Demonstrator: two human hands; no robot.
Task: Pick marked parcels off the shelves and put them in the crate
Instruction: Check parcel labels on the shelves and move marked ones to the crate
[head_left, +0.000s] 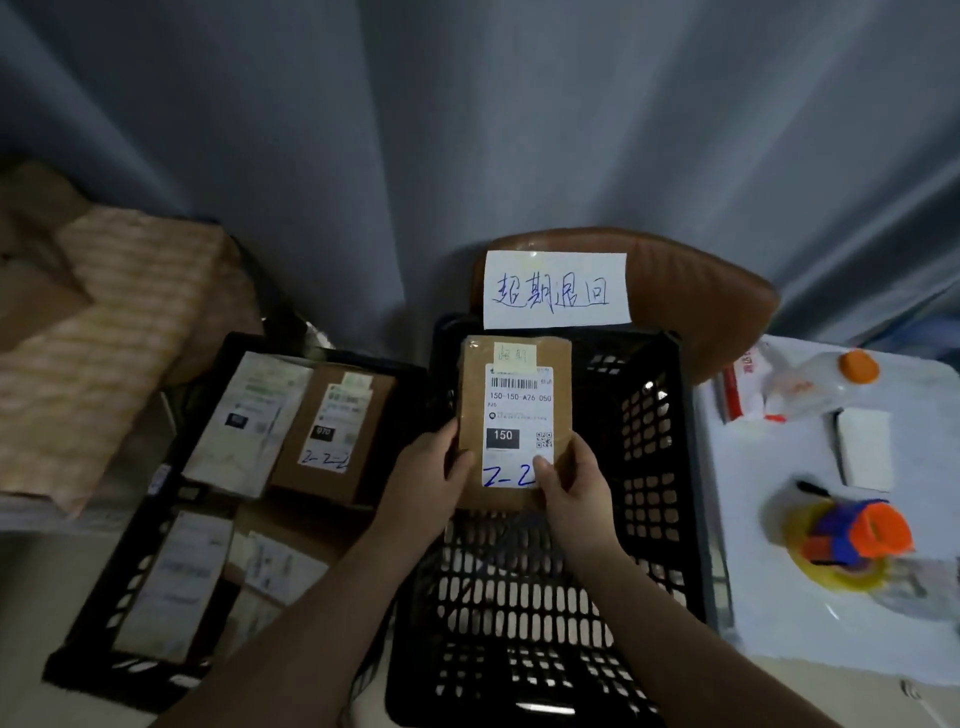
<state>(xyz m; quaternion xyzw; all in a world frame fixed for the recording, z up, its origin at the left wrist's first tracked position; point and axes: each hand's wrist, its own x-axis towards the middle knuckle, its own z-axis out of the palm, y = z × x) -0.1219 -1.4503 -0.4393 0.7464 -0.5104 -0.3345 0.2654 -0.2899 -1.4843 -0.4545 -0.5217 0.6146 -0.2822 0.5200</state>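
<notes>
Hanging across the whole upper half of the frame is a grey curtain (467, 130), and no shelves show anywhere, so the picking side of this round looks finished for now. Centre and lower centre sits the big black crate (654, 467), its perforated floor showing below the action. At lower left a second black crate (124, 603) holds several parcels, among them a brown boxed parcel (332, 426) with blue writing on its label and a pale bag (244, 421) just beside it. A white table (779, 623) fills the right edge of the frame. Behind the central crate stands a brown chair (701, 291) with a handwritten paper sign (553, 288) stuck on its back.

Now the main event: a brown cardboard parcel (514, 395) is held upright in the middle of the frame, over the far half of the central crate, label facing the camera. The left hand (426, 478) grips its lower left edge, thumb on the front. The right hand (576, 493) clamps the lower right corner, thumb pressing the label next to the blue mark (506, 475). A small pale note (511, 356) sits at the parcel's top.

Judging by this, the parcel is marked, carried over and about to be lowered. The release is not yet done, and how many marked parcels remain on the shelves cannot be told.
</notes>
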